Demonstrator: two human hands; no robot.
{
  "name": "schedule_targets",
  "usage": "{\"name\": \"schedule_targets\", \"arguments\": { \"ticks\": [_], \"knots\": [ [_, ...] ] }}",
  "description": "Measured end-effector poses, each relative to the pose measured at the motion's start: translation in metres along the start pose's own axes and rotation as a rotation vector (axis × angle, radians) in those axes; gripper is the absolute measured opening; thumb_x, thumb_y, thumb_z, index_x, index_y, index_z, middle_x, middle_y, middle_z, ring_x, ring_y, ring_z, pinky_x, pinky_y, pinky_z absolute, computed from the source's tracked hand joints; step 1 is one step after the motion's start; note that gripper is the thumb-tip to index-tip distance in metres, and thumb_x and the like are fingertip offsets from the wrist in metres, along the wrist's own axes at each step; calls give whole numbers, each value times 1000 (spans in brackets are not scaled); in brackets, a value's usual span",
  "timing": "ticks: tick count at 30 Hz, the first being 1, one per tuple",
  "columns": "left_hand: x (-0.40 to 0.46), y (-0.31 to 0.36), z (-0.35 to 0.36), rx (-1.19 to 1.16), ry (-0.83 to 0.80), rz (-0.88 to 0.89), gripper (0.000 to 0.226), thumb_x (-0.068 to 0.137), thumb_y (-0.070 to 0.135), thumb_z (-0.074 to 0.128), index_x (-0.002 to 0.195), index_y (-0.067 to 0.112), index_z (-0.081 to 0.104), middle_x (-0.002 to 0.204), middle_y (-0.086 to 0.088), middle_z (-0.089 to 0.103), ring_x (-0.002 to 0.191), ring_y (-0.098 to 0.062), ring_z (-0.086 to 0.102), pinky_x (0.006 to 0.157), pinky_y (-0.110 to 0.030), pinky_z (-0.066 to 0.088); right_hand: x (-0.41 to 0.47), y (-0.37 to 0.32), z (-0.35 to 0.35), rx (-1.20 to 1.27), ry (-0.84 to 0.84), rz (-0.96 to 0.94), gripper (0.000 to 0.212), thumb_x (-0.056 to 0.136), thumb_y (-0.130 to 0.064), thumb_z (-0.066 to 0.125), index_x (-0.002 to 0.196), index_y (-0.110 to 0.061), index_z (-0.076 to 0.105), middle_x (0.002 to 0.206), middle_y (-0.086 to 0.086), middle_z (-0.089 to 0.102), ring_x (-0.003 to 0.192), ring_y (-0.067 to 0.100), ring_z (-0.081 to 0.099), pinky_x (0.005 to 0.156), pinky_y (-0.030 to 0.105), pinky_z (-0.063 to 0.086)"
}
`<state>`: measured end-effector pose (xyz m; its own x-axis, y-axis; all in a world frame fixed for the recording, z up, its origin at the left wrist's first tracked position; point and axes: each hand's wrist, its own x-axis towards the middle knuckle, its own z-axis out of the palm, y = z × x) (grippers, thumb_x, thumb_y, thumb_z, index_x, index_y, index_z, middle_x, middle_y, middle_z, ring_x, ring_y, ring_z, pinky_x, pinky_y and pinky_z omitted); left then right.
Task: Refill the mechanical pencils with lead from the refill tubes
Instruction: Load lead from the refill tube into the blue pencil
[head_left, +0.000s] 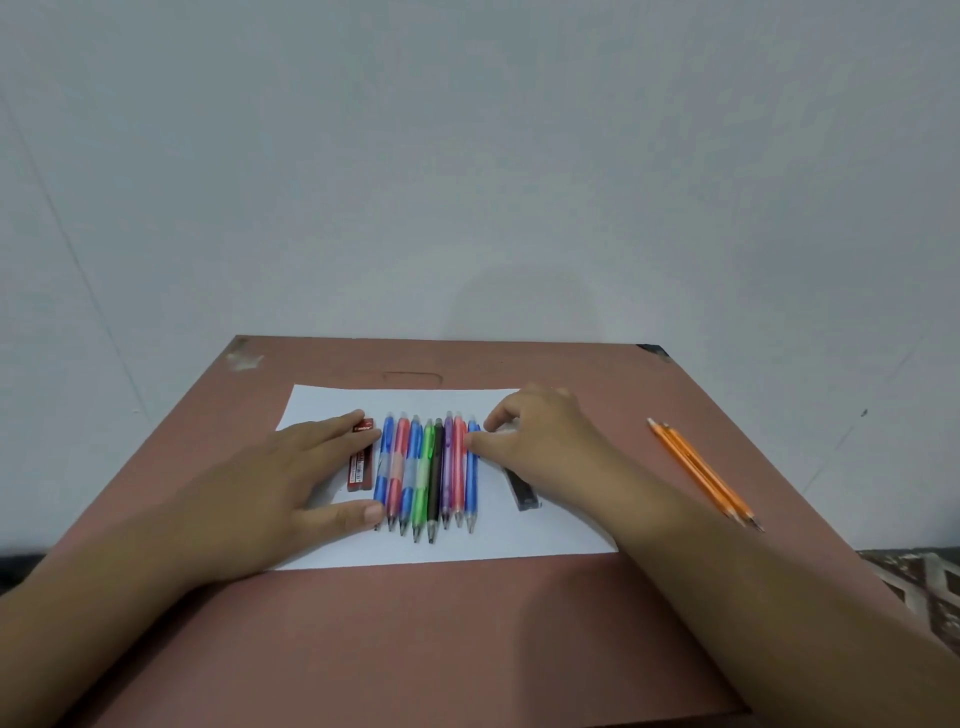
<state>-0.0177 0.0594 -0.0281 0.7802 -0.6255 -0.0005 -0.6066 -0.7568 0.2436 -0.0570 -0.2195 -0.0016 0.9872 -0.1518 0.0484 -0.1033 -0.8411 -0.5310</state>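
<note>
Several mechanical pencils (427, 473) in blue, red, green, black and purple lie side by side on a white sheet of paper (452, 545), tips toward me. A red lead refill tube (360, 465) lies left of the row, and a black refill tube (523, 491) lies on the right, partly under my right hand. My left hand (291, 483) rests flat on the paper, its fingers over the red tube and its thumb at the leftmost pencil's tip. My right hand (530, 436) touches the rightmost blue pencil with bent fingertips; a firm grip cannot be seen.
The paper lies on a reddish-brown table (415, 639) set against a pale wall. Two orange wooden pencils (701, 470) lie at the right of the table, near its edge. A patterned floor shows at the lower right.
</note>
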Motion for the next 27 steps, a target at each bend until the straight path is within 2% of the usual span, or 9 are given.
{"name": "schedule_targets", "arguments": {
  "ticks": [3,7,11,13,15,21,24,26,27],
  "knots": [
    [0,1,0,-6,1,5,96,69,101,20,153,56,7,161,34,-5,149,7,2,120,-22,10,1,-6,2,11,23,31,24,86,-51,71,93,-28,76,90,-22,41,126,15,42,98,41,50],
    [-1,2,-2,-6,-1,1,97,69,101,20,154,54,7,161,33,-5,149,7,3,118,-21,9,4,-10,3,12,35,57,18,83,-42,73,91,-26,77,86,-22,42,124,20,48,97,44,53],
    [0,1,-2,-11,-5,1,99,68,102,20,154,55,7,161,34,-5,149,6,3,118,-21,10,5,-10,9,-208,54,17,28,87,-50,64,104,-31,76,108,-16,61,122,17,43,96,38,41],
    [0,1,-2,-16,-8,1,98,68,101,21,154,55,7,161,33,-5,149,6,3,117,-20,10,3,-7,14,-262,111,-11,26,87,-50,60,93,-31,77,103,-17,66,116,18,44,88,38,37],
    [0,1,-2,-19,-6,0,99,68,101,20,154,53,8,162,33,-4,149,7,3,117,-19,9,1,-4,17,-241,155,-10,27,87,-46,59,77,-26,74,90,-14,69,111,18,46,85,36,41],
    [-2,2,-4,-30,-12,-5,99,68,101,22,153,55,7,160,35,-6,145,11,1,116,-19,8,-4,-3,16,-43,233,2,25,81,-31,58,66,-17,72,77,-7,67,97,16,56,73,40,58],
    [-2,-1,-4,-104,5,-8,90,68,100,28,148,63,10,158,39,-2,147,11,4,117,-20,11,-7,-9,6,175,242,26,23,82,-27,61,74,-9,71,80,8,71,67,18,63,55,45,56],
    [0,-1,-7,-165,17,-16,84,69,98,34,145,66,15,156,42,2,146,12,6,116,-21,14,-8,-13,-3,337,225,46,18,85,-24,65,80,-8,72,80,7,73,60,21,68,52,41,56],
    [3,-1,-10,-187,23,-22,85,70,97,36,146,63,18,155,43,5,145,12,9,117,-22,16,-8,-15,-8,393,222,44,16,87,-24,67,80,-10,73,80,2,74,61,15,69,54,37,56]
  ]
}}
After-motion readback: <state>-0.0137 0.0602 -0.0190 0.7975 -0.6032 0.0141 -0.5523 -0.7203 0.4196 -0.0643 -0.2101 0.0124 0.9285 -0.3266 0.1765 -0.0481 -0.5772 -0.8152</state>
